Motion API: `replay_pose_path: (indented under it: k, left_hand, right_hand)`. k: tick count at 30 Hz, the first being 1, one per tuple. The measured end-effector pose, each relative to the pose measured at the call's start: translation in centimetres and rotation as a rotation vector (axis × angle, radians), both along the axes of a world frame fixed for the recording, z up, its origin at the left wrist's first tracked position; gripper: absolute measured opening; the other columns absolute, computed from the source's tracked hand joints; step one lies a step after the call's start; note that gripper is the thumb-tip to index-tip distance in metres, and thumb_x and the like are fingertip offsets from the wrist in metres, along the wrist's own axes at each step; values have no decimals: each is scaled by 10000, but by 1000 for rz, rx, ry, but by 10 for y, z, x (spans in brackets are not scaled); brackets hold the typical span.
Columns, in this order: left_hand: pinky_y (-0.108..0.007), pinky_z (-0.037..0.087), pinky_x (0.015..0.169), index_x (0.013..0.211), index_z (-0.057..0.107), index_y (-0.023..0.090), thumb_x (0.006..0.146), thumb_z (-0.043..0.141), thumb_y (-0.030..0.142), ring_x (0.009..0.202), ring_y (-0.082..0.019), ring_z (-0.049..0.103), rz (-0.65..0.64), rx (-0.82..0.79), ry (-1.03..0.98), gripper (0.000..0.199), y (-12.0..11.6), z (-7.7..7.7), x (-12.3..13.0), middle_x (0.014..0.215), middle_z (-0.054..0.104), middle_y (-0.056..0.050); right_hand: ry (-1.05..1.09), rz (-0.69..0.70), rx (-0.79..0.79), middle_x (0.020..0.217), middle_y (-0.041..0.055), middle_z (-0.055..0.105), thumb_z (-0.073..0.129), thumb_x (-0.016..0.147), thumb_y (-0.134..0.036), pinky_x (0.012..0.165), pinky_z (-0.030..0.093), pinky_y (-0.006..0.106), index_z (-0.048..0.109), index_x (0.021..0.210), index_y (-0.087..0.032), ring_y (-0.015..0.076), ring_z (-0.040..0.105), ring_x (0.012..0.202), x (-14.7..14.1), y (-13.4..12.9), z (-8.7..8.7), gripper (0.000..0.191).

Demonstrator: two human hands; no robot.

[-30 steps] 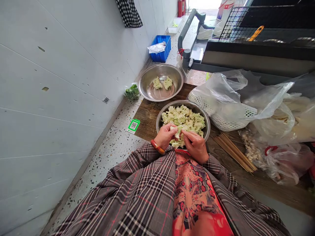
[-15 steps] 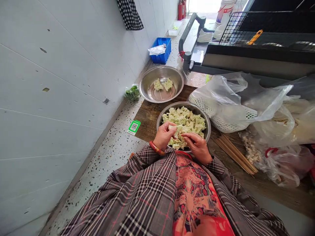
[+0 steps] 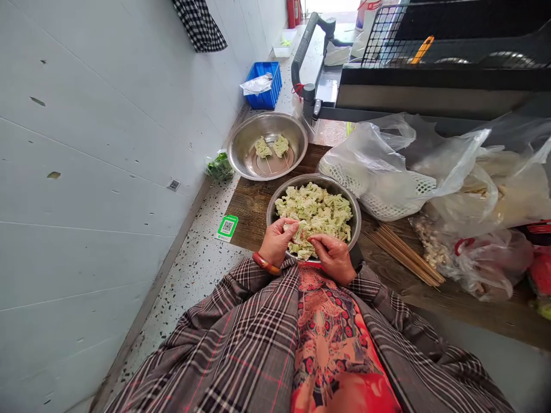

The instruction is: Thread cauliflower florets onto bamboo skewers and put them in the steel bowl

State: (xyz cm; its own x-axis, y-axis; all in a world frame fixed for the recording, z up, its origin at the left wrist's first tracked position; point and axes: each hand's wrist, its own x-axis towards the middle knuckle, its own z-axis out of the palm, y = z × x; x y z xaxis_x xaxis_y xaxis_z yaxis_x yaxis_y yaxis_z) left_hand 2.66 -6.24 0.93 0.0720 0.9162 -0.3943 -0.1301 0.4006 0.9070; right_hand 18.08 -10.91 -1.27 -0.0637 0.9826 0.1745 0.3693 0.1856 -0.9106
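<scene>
My left hand (image 3: 275, 244), with a reddish-brown bangle at the wrist, is closed on a pale cauliflower floret (image 3: 300, 228). Facing it, my right hand (image 3: 333, 255) is pinched close to that floret; whatever lies between its fingertips is too small to make out. Both hands are over the near side of a steel bowl (image 3: 357, 221) heaped with cauliflower florets (image 3: 318, 203). Behind it, a wider steel basin (image 3: 241, 154) holds two skewered cauliflower pieces (image 3: 272, 147), their sticks pointing toward me.
Bamboo skewers (image 3: 404, 255) lie in a bundle right of the bowl, beside plastic bags (image 3: 387, 166). A green QR card (image 3: 227, 228) and bagged greens (image 3: 219, 167) are at left. Farther back stand a blue crate (image 3: 264, 86) and a black appliance with a handle (image 3: 303, 49). A wall runs along the left.
The view has shifted, so the scene sits slightly farther left in the picture. Both hands keep nearly the same pose over the bowl, the left still holding the floret.
</scene>
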Motion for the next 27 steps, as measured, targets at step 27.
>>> replay_pose_path:
  k: [27]
  left_hand:
    - [-340, 428, 815, 995, 669, 162, 772, 573, 167, 891, -188, 538, -659, 692, 824, 244, 44, -73, 17, 956, 601, -94]
  right_hand:
    - [384, -441, -365, 565, -32, 505, 583, 775, -509, 438, 304, 214, 640, 807, -160, 80, 384, 460, 67, 8, -26, 355]
